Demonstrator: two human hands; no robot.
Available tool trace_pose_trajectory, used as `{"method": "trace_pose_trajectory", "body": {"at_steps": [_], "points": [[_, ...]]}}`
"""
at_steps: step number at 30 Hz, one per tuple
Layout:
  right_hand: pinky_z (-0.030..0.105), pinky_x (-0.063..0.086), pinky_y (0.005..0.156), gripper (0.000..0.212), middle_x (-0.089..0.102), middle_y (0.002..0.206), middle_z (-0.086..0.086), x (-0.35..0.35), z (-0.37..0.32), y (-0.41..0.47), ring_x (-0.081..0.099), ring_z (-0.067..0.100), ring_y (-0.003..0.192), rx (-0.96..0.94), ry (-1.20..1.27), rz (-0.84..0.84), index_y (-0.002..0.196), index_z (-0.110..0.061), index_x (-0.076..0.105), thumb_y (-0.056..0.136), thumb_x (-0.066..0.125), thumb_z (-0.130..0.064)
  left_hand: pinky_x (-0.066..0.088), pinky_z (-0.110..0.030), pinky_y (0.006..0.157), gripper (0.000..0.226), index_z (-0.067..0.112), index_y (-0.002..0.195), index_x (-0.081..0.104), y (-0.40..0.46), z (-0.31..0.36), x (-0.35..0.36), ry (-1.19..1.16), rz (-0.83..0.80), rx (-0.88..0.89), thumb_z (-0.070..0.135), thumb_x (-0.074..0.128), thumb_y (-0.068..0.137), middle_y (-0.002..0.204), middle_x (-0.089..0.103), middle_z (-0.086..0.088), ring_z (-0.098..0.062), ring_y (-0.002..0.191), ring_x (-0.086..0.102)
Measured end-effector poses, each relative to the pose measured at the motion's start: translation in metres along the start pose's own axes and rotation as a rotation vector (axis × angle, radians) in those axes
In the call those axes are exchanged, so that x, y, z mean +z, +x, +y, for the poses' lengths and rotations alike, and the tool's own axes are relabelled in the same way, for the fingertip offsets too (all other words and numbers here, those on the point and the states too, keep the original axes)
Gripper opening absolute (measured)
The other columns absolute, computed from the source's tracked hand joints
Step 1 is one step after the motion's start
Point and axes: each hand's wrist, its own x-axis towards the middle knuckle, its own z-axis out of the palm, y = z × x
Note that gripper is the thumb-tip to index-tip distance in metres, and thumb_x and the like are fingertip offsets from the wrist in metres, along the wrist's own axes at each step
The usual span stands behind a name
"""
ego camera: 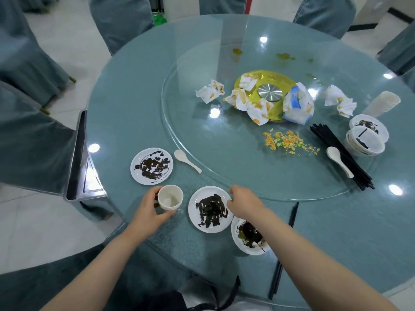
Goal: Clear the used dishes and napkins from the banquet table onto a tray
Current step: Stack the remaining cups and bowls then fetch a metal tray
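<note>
My left hand [147, 209] grips a stack of white paper cups [169, 197] at the table's near edge. My right hand [243, 201] pinches the right rim of a sauce-smeared white plate [210, 209]. A second dirty plate [247, 236] lies partly under my right forearm. A third dirty plate [152, 166] sits to the left, with a white spoon [187, 160] beside it. Crumpled stained napkins [247, 102] lie around the gold turntable hub [266, 93]. Stacked dirty bowls [366, 138], black chopsticks [341, 153], another spoon [339, 160] and a lying cup stack [384, 103] are at the right.
A metal tray [79, 167] sits off the table's left edge on a chair. Food scraps [289, 142] lie on the glass lazy Susan [179, 135]. Covered chairs [29, 135] ring the table. A pair of black chopsticks [292, 218] lies by my right arm.
</note>
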Motion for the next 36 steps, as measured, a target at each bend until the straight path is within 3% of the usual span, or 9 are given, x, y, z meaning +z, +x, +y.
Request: {"method": "trace_pose_trajectory", "body": {"at_steps": [8,12,16,20,22,25,30,33,36], "points": [[0.03,0.041,0.068,0.012,0.06,0.101,0.006,0.003,-0.001,0.013,0.053,0.026,0.086,0.027,-0.044,-0.044,0.098,-0.015,0.05,0.086,0.047,-0.014,0.048,-0.026,0.097,0.069,0.033,0.127,0.046,0.004,-0.025,-0.007,-0.006,-0.134,-0.101,-0.002,0.076,0.075,0.129,0.053,0.002,-0.005,0.114,0.057],[0.03,0.044,0.069,0.016,0.061,0.1,0.005,0.004,0.002,0.015,0.055,0.025,0.085,0.049,-0.018,-0.043,0.099,-0.014,0.055,0.085,0.047,-0.012,0.047,-0.023,0.086,0.051,0.012,0.126,0.047,0.018,-0.03,-0.014,-0.011,0.017,-0.229,-0.015,0.055,0.083,0.118,0.061,-0.007,-0.018,0.101,0.062],[0.031,0.045,0.068,0.021,0.066,0.096,0.008,0.006,0.003,0.014,0.061,0.028,0.086,0.071,0.079,0.0,0.098,-0.009,0.061,0.083,0.047,-0.011,0.049,-0.04,0.088,0.04,-0.004,0.128,0.043,0.044,-0.027,-0.018,-0.252,0.199,-0.511,-0.014,0.04,0.09,0.11,0.062,-0.018,-0.026,0.084,0.061],[0.031,0.049,0.073,0.019,0.068,0.092,0.003,0.005,0.002,0.012,0.062,0.025,0.088,0.075,0.214,0.046,0.098,-0.013,0.063,0.085,0.049,-0.015,0.052,-0.031,0.083,0.028,-0.003,0.124,0.048,0.066,-0.011,-0.024,-0.563,0.333,-0.705,0.001,0.043,0.097,0.105,0.061,-0.018,-0.027,0.092,0.061],[0.029,0.049,0.074,0.019,0.068,0.094,0.002,0.003,0.001,0.012,0.062,0.023,0.089,0.077,0.27,0.057,0.099,-0.014,0.065,0.086,0.051,-0.015,0.053,-0.03,0.082,0.022,-0.002,0.117,0.052,0.073,-0.008,-0.026,-0.616,0.36,-0.743,0.006,0.042,0.098,0.097,0.062,-0.015,-0.022,0.082,0.062],[0.027,0.047,0.07,0.018,0.066,0.088,-0.001,0.001,0.0,0.009,0.06,0.02,0.083,0.083,0.334,0.065,0.097,-0.017,0.065,0.085,0.052,-0.016,0.054,-0.029,0.081,0.016,0.002,0.111,0.052,0.081,-0.009,-0.024,-0.615,0.388,-0.75,0.011,0.048,0.099,0.098,0.062,-0.014,-0.015,0.074,0.06],[0.024,0.041,0.069,0.016,0.062,0.085,-0.007,-0.005,0.002,0.002,0.059,0.017,0.084,0.09,0.41,0.092,0.097,-0.021,0.064,0.086,0.053,-0.016,0.051,-0.014,0.045,0.013,0.005,0.087,0.052,0.088,-0.006,-0.027,-0.595,0.452,-0.749,0.008,0.049,0.099,0.078,0.058,-0.008,-0.013,0.061,0.058],[0.025,0.043,0.072,0.011,0.062,0.084,-0.008,-0.01,0.005,-0.003,0.06,0.016,0.085,0.099,0.487,0.123,0.094,-0.023,0.061,0.086,0.055,-0.017,0.049,-0.013,0.041,0.022,0.008,0.078,0.049,0.089,-0.004,-0.029,-0.565,0.45,-0.739,0.006,0.048,0.099,0.074,0.056,-0.009,-0.008,0.046,0.059],[0.031,0.052,0.076,0.008,0.067,0.088,-0.004,-0.014,0.01,-0.01,0.064,0.017,0.083,0.104,0.597,0.162,0.089,-0.023,0.063,0.086,0.057,-0.017,0.049,-0.012,0.044,0.019,0.009,0.08,0.049,0.086,0.0,-0.032,-0.534,0.451,-0.693,0.005,0.048,0.099,0.073,0.057,-0.009,-0.011,0.055,0.057]]}}
